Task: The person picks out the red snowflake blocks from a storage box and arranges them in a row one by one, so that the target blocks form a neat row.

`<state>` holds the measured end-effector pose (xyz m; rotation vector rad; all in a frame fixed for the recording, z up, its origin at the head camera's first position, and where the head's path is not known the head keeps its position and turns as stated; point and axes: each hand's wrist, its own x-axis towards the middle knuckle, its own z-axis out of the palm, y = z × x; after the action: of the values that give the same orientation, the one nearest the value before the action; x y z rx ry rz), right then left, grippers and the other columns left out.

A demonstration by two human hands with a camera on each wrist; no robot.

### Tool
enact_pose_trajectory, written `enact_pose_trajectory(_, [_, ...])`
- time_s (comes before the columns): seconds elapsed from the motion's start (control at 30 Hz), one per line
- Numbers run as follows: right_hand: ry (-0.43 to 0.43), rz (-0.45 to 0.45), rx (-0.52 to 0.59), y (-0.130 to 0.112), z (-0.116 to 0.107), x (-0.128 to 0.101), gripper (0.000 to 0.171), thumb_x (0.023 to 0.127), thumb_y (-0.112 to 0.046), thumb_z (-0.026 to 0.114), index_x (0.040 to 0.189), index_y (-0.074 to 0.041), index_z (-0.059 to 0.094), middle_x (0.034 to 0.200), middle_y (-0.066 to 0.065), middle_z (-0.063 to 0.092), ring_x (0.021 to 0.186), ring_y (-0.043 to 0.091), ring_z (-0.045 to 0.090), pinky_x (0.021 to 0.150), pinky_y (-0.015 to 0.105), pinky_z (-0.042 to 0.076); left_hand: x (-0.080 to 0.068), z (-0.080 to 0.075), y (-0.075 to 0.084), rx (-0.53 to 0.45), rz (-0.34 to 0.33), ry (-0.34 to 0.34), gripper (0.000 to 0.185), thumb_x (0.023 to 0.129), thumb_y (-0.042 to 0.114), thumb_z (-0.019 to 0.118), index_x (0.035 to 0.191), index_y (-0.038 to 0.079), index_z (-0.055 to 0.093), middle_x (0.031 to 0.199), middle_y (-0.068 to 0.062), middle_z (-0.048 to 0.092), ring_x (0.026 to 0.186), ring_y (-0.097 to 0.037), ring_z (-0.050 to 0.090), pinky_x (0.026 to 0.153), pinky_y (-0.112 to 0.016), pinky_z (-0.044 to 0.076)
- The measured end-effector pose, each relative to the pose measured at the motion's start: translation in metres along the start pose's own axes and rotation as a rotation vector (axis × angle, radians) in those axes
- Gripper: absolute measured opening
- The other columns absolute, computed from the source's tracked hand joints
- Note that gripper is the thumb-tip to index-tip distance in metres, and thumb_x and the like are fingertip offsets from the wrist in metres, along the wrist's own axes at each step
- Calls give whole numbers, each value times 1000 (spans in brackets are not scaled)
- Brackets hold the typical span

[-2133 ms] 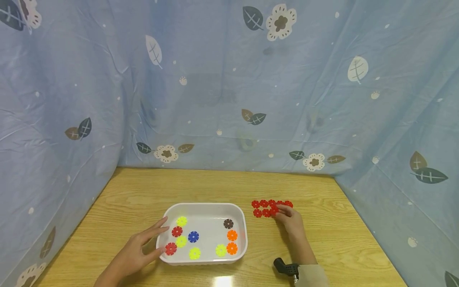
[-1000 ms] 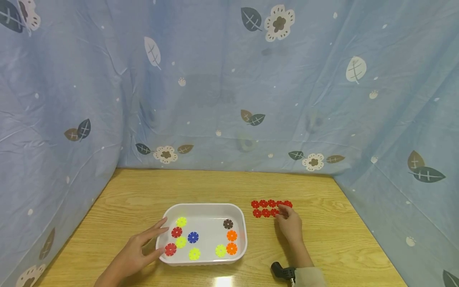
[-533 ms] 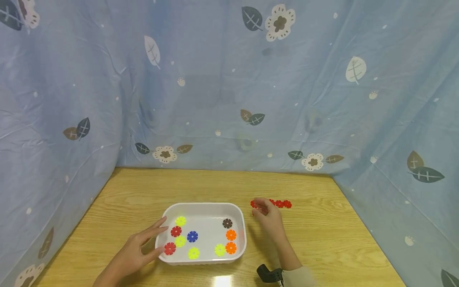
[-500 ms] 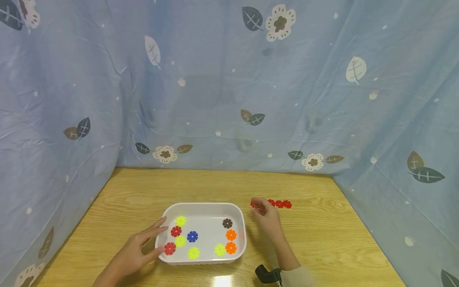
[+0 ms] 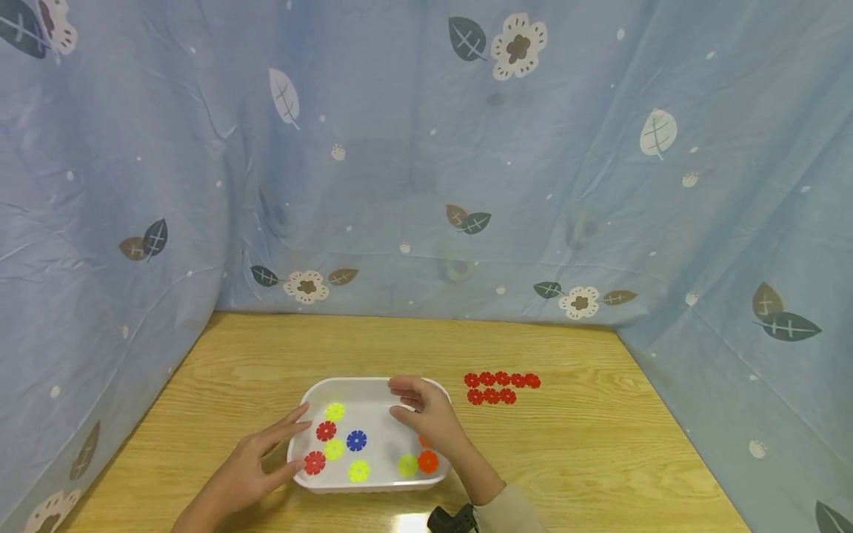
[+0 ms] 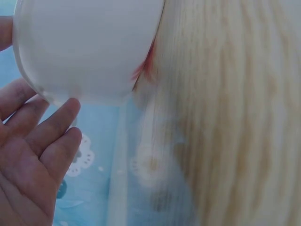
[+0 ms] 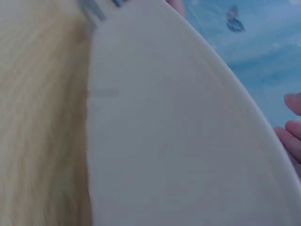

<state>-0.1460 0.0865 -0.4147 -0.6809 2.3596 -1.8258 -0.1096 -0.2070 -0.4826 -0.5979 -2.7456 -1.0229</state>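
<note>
A white tray point(image 5: 303, 485) with notched plastic discs in it stands on the table. My left hand point(image 5: 249, 470) rests against the tray's left end, fingers fairly straight and spread at the rim. Over the tray's right part hovers my right hand point(image 5: 433, 418), its fingers loosely bent, with nothing seen between them. Under it an orange disc is partly covered. Inside lie a blue disc point(image 5: 356, 440), red discs such as the front red one point(image 5: 315, 463), several yellow discs point(image 5: 359, 471) and another orange disc point(image 5: 428, 462).
Right of the tray, red discs lie in two rows on the wooden table point(image 5: 586, 444): a back row point(image 5: 502, 378) of several and a front row point(image 5: 492, 396) of three. A blue patterned cloth point(image 5: 413, 185) hangs behind and along both sides.
My right hand has left the red rows and moved left over the tray, covering the dark brown disc. My left hand stays at the tray's left end.
</note>
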Motion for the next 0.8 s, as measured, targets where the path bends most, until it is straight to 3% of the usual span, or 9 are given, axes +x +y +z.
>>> enact_pose_trajectory(0.17, [-112,-30,8,10,21,9,41,83,-9,62,120,4,50,120,20,55,112,33,52,95,40,43,-1,0,1,-18,22,9,44,79,33,66,122,27,55,139,10,40,125,4,35,95,-27,42])
enact_pose_trajectory(0.33, [-216,-14,-44,26,40,20,41,83,-19,64,119,-5,53,118,10,58,110,21,55,93,29,45,-1,0,1,-39,48,22,45,79,31,67,122,27,55,139,9,40,124,3,36,96,-9,30])
enact_pose_trajectory(0.57, [-370,10,-118,24,59,31,40,80,-14,66,118,-7,55,117,8,59,106,16,57,88,20,47,-2,1,-2,-38,99,47,47,77,26,70,122,24,55,138,4,43,124,-2,40,94,-5,28])
enact_pose_trajectory(0.8, [-454,27,-192,25,75,39,38,77,-11,69,113,-5,58,108,5,64,99,10,60,84,17,48,-2,2,-5,-100,194,75,50,75,16,71,122,17,55,136,-8,45,124,-1,38,94,1,24])
